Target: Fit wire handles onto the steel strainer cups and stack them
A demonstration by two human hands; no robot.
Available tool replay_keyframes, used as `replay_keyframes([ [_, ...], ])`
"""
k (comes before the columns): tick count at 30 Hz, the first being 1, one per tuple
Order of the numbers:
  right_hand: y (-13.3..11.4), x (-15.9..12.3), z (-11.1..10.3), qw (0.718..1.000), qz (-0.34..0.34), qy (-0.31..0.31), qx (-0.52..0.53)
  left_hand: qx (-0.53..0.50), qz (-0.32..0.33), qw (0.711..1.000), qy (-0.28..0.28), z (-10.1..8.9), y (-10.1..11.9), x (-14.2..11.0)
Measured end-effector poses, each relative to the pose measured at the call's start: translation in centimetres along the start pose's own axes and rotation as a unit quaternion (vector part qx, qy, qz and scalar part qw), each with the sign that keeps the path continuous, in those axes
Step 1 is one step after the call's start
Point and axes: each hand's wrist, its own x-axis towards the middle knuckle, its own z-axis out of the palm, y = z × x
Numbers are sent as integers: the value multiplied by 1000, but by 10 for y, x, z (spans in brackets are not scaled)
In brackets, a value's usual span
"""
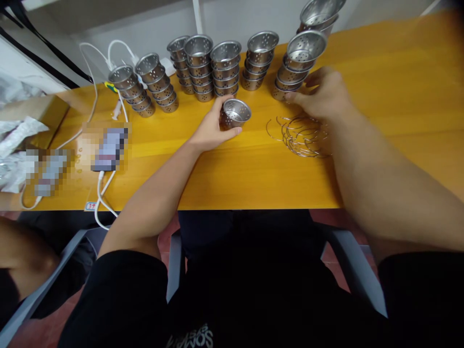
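Observation:
My left hand (211, 126) is wrapped round a single small perforated metal cup (236, 114), thumb at its front and fingers at its far left side. The cup is upright, with its open mouth facing up. At the right, my right hand (328, 94) has its thumb and fingers about the lower part of a leaning stack of perforated metal cups (286, 77). Part of that grip is hidden behind the hand and the cups. Below the right hand lies a loose tangle of thin bent wire rings (299, 137), partly covered by the forearm.
Several more cup stacks (226, 67) line the back of the yellow table (235, 179). Another stack (322, 17) rises at the back right. Two blurred phones (110, 147) with white cables lie at the left, near a cardboard box (54, 113). Another person's arm (25, 256) shows at lower left.

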Motion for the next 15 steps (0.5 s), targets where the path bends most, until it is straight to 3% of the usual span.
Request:
replay_keyframes([
  [8, 5, -6, -46, 989, 21, -105, -104, 10, 10, 1000, 1, -1, 0, -1],
  [15, -1, -14, -55, 981, -28, -171, -88, 10, 5, 1000, 16, -1, -3, 1],
])
